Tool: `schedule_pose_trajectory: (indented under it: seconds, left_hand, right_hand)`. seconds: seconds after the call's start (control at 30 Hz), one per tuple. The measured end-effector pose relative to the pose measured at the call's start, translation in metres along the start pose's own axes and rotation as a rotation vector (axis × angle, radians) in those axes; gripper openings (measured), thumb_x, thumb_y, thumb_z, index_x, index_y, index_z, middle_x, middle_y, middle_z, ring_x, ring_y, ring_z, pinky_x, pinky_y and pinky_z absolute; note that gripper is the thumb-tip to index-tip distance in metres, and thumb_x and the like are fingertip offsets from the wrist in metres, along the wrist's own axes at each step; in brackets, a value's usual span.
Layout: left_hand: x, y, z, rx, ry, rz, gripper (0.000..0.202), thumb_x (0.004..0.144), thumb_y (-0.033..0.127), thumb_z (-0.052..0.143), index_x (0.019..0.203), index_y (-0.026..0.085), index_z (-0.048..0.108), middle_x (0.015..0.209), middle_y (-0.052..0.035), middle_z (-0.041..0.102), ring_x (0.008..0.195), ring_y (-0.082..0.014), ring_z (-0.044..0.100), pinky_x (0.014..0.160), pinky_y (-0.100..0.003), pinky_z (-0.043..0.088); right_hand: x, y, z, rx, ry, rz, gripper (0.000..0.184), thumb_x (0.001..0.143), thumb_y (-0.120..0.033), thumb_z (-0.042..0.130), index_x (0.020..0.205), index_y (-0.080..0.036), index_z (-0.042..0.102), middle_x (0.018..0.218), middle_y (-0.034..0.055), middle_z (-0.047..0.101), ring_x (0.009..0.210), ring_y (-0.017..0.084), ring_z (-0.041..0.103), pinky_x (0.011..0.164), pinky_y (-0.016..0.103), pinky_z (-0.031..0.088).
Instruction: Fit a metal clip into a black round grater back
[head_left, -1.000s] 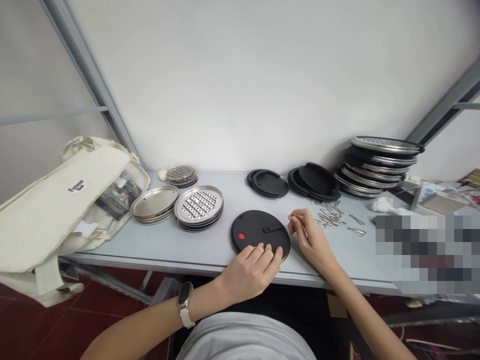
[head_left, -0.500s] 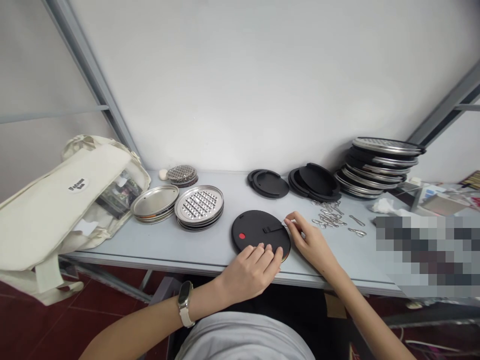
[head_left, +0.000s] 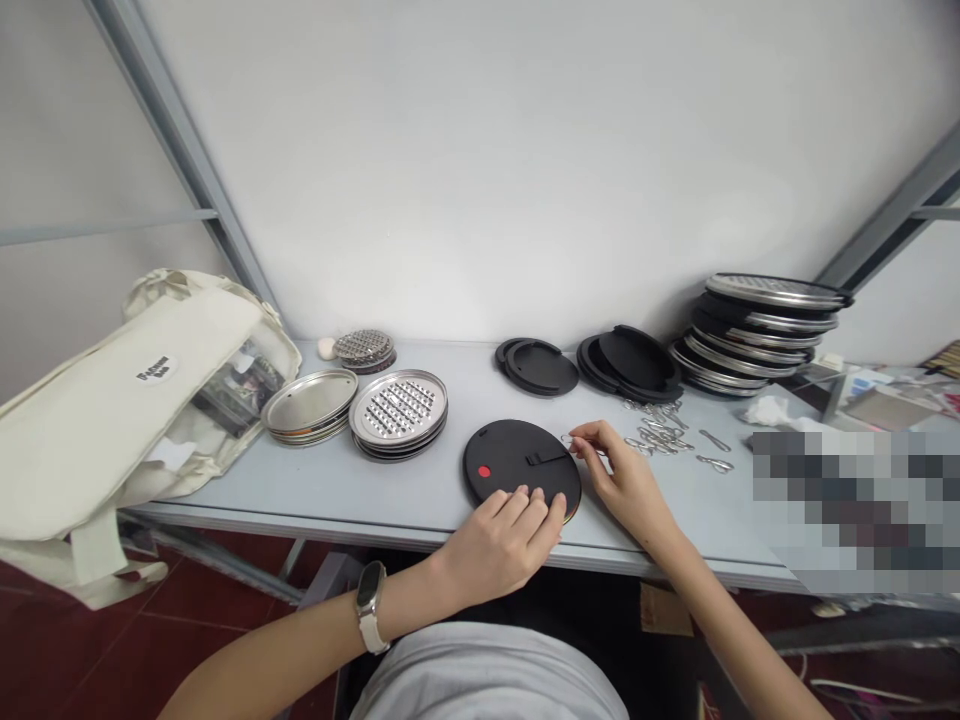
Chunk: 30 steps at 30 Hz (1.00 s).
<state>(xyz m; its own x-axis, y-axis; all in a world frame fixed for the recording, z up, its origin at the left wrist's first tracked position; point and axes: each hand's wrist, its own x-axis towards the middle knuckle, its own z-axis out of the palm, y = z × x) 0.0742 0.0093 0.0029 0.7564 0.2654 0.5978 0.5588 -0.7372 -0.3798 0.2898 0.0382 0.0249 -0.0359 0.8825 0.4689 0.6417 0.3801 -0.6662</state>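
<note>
On the pale grey table [head_left: 465, 395] lies the round black plastic disc with one red dot [head_left: 517, 445], and I rest my left hand [head_left: 499, 542] upon its near rim; whether the thumb grips below, I cannot tell. Apart from it, my right hand [head_left: 571, 445] pinches a thin silver wire piece [head_left: 566, 438] at the disc's edge, with loose silver metal clips [head_left: 660, 432] beyond.

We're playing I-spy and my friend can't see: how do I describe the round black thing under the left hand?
Start at the long grey table and find the middle of its front edge. There, the person's bare left hand rests on a flat, round, black disc. Unlike the round black pieces farther back, this disc shows a red spot.
</note>
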Motion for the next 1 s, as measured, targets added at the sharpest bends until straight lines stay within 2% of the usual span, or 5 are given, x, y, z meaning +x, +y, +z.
schedule_pose_trajectory:
  seconds: [0.1,0.23,0.53,0.73,1.0]
  left_hand:
    - [0.0003,-0.0003,-0.0002,-0.003,0.004,-0.002,0.038,0.098,0.026,0.051,0.131,0.010,0.056,0.114,-0.0110,0.064,0.101,-0.0210,0.060,0.082,-0.032,0.043]
    - [0.0001,-0.0003,-0.0008,-0.010,0.000,0.002,0.038,0.097,0.024,0.051,0.132,0.009,0.055,0.114,-0.0109,0.064,0.102,-0.0212,0.059,0.082,-0.032,0.043]
    - [-0.0002,-0.0001,-0.0005,-0.004,-0.002,0.000,0.037,0.098,0.025,0.050,0.131,0.010,0.056,0.115,-0.0114,0.064,0.102,-0.0209,0.060,0.082,-0.032,0.042]
    - [-0.0004,-0.0002,0.0000,-0.016,0.003,0.003,0.038,0.097,0.024,0.051,0.132,0.009,0.055,0.114,-0.0111,0.064,0.102,-0.0219,0.059,0.082,-0.032,0.042]
    - [0.0003,-0.0001,-0.0008,-0.033,-0.006,0.001,0.038,0.098,0.025,0.050,0.132,0.009,0.055,0.114,-0.0105,0.064,0.103,-0.0221,0.058,0.081,-0.033,0.042]
  right_hand:
    - [0.0009,-0.0018,-0.0027,-0.039,-0.017,-0.056,0.016,0.097,-0.030,0.046,0.090,-0.022,0.059,0.089,0.0052,0.063,0.084,0.020,0.060,0.079,0.033,0.046]
    - [0.0008,0.0000,-0.0040,-0.060,-0.007,-0.051,0.017,0.096,-0.031,0.051,0.090,-0.022,0.064,0.090,0.0054,0.063,0.084,0.020,0.060,0.081,0.034,0.046]
    - [0.0010,0.0014,-0.0013,-0.052,-0.076,-0.034,0.026,0.098,-0.030,0.044,0.112,-0.022,0.064,0.093,0.0071,0.061,0.085,0.021,0.061,0.080,0.035,0.047]
    - [0.0013,-0.0008,-0.0020,-0.075,-0.122,-0.014,0.032,0.098,-0.030,0.038,0.114,-0.020,0.065,0.090,0.0076,0.060,0.081,0.021,0.061,0.077,0.035,0.048]
    - [0.0006,-0.0030,-0.0014,-0.074,-0.124,-0.013,0.031,0.096,-0.030,0.042,0.117,-0.020,0.062,0.091,0.0065,0.061,0.081,0.020,0.061,0.078,0.035,0.049]
